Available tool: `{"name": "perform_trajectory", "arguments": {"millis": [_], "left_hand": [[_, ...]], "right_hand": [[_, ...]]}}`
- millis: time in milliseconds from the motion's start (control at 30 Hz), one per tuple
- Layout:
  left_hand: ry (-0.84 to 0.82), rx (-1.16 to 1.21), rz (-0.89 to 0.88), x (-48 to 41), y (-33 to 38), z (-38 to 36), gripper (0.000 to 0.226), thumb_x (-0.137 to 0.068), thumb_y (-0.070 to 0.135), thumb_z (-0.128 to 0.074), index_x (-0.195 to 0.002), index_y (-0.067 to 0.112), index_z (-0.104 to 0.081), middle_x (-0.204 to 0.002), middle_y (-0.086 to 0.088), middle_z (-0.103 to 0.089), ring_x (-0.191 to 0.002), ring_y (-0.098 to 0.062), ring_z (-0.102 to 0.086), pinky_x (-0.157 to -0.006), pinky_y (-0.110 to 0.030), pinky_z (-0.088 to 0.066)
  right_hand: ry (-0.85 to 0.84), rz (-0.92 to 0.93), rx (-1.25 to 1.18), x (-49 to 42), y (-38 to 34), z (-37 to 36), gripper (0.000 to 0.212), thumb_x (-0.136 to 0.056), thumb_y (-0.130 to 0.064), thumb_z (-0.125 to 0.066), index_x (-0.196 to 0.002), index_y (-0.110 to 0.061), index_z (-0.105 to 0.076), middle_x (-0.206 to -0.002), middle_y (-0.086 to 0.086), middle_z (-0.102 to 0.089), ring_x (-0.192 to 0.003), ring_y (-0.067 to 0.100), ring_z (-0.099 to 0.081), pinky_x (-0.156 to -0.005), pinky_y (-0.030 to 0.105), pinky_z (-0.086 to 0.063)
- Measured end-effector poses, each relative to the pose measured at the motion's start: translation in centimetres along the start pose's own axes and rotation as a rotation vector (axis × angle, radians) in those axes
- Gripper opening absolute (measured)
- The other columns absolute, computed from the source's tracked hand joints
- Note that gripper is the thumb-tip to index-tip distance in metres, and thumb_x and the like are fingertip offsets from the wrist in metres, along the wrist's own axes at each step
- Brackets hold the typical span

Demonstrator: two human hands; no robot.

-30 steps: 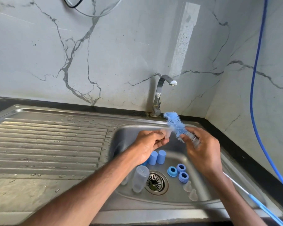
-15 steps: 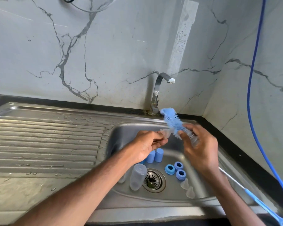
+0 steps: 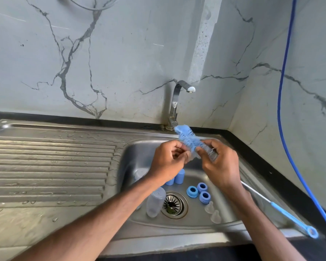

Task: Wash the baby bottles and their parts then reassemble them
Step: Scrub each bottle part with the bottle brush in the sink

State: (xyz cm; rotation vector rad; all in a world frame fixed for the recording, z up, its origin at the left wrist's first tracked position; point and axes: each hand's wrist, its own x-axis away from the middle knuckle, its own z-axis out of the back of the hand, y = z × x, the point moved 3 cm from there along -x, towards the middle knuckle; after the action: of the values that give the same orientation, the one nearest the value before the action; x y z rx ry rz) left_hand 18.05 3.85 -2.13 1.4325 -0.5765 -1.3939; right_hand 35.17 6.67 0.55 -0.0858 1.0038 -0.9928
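A small clear part (image 3: 189,156), too blurred to name, is pinched in the fingertips of the left hand (image 3: 167,162) above the sink bowl (image 3: 133,157). It sits right against the blue bristles of the bottle brush (image 3: 186,137). The right hand (image 3: 222,166) is curled round the brush just below its bristle head. The head tilts up and away towards the tap (image 3: 174,102), while the thin handle runs back under the wrist and ends in a blue loop at the sink's front right rim. The two hands are close together over the bowl, fingertips almost meeting at the brush. Down in the bowl, a clear bottle (image 3: 155,204) lies on its side just left of the drain (image 3: 174,204). A second clear shape (image 3: 139,174) shows behind the left wrist, mostly hidden. Two blue caps (image 3: 179,177) stand side by side at the back of the bowl, partly covered by the left hand. Three blue rings (image 3: 192,191) lie in a cluster to the right of the drain, and two clear teats (image 3: 210,207) stand near them, closer to the front. To the left of the bowl, the ribbed draining board (image 3: 45,166) carries scattered water drops. A blue cord (image 3: 281,110) hangs down the marble wall (image 3: 120,63) on the right.
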Motion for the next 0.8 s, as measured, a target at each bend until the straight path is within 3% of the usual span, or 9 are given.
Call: {"name": "perform_trajectory", "arguments": {"millis": [133, 233, 333, 467, 533, 633, 700, 800], "left_hand": [[-0.030, -0.164, -0.225, 0.2, 0.1, -0.3, 0.012, -0.091, 0.001, -0.073, -0.096, 0.011, -0.069, -0.087, 0.005, -0.074, -0.079, -0.010, -0.071, -0.075, -0.033, -0.061], [0.003, -0.254, -0.309, 0.0, 0.0, 0.3, 0.017, -0.090, -0.002, -0.071, -0.099, 0.012, -0.068, -0.091, 0.008, -0.074, -0.084, -0.007, -0.070, -0.078, -0.038, -0.060], [0.019, -0.339, -0.418, 0.1, 0.5, 0.2, 0.013, -0.093, 0.003, -0.070, -0.099, 0.013, -0.064, -0.094, 0.008, -0.070, -0.088, -0.011, -0.068, -0.080, -0.040, -0.058], [0.042, -0.396, -0.448, -0.3, 0.4, 0.6, 0.015, -0.093, 0.002, -0.068, -0.099, 0.013, -0.060, -0.095, 0.006, -0.067, -0.087, -0.015, -0.066, -0.077, -0.044, -0.057], [0.041, -0.417, -0.475, -0.2, 0.6, 0.8, 0.016, -0.092, 0.000, -0.068, -0.100, 0.012, -0.061, -0.096, 0.004, -0.066, -0.086, -0.018, -0.067, -0.076, -0.045, -0.057], [0.010, -0.439, -0.549, 0.6, 1.4, 0.5, 0.010, -0.095, 0.003, -0.066, -0.099, 0.010, -0.060, -0.097, 0.003, -0.065, -0.085, -0.022, -0.066, -0.074, -0.047, -0.056], [0.013, -0.461, -0.579, 1.0, 2.0, 0.3, 0.006, -0.098, 0.004, -0.063, -0.099, 0.009, -0.059, -0.097, 0.002, -0.062, -0.084, -0.024, -0.064, -0.071, -0.047, -0.055], [-0.008, -0.547, -0.685, 1.2, 2.5, -0.1, 0.009, -0.103, 0.013, -0.055, -0.098, 0.008, -0.060, -0.099, 0.002, -0.060, -0.082, -0.025, -0.062, -0.068, -0.046, -0.054]], "right_hand": [[0.065, -0.125, -0.002, -0.1, 0.9, 1.6, 0.014, -0.092, -0.030, -0.074, -0.106, -0.028, -0.076, -0.093, -0.013, -0.077, -0.078, 0.011, -0.070, -0.071, 0.038, -0.060], [-0.011, -0.067, -0.049, 0.5, -0.5, 0.9, 0.014, -0.092, -0.032, -0.074, -0.106, -0.027, -0.077, -0.093, -0.014, -0.076, -0.078, 0.006, -0.069, -0.069, 0.030, -0.055], [-0.071, -0.231, -0.034, -0.3, 0.4, 0.2, 0.009, -0.092, -0.032, -0.076, -0.096, -0.024, -0.078, -0.078, -0.012, -0.073, -0.068, 0.010, -0.066, -0.064, 0.034, -0.055], [0.053, -0.264, -0.178, -0.2, 1.2, 1.5, 0.012, -0.091, -0.033, -0.074, -0.098, -0.024, -0.079, -0.083, -0.013, -0.075, -0.074, 0.011, -0.069, -0.070, 0.036, -0.058], [-0.030, -0.243, -0.235, 0.1, 0.4, 0.9, 0.010, -0.091, -0.034, -0.075, -0.093, -0.025, -0.079, -0.077, -0.010, -0.075, -0.068, 0.015, -0.069, -0.063, 0.033, -0.056], [-0.148, -0.370, -0.129, -0.1, 1.2, -0.3, 0.013, -0.092, -0.033, -0.075, -0.084, -0.023, -0.078, -0.068, -0.008, -0.073, -0.064, 0.016, -0.068, -0.059, 0.029, -0.051], [-0.134, -0.479, -0.091, -0.4, 2.5, -0.1, 0.020, -0.092, -0.032, -0.074, -0.079, -0.017, -0.077, -0.066, -0.002, -0.072, -0.062, 0.016, -0.064, -0.062, 0.035, -0.053], [-0.040, -0.650, -0.390, -0.5, 3.6, 1.1, 0.036, -0.090, -0.036, -0.076, -0.085, 0.000, -0.075, -0.066, 0.011, -0.067, -0.062, 0.024, -0.055, -0.058, 0.040, -0.048]]}}
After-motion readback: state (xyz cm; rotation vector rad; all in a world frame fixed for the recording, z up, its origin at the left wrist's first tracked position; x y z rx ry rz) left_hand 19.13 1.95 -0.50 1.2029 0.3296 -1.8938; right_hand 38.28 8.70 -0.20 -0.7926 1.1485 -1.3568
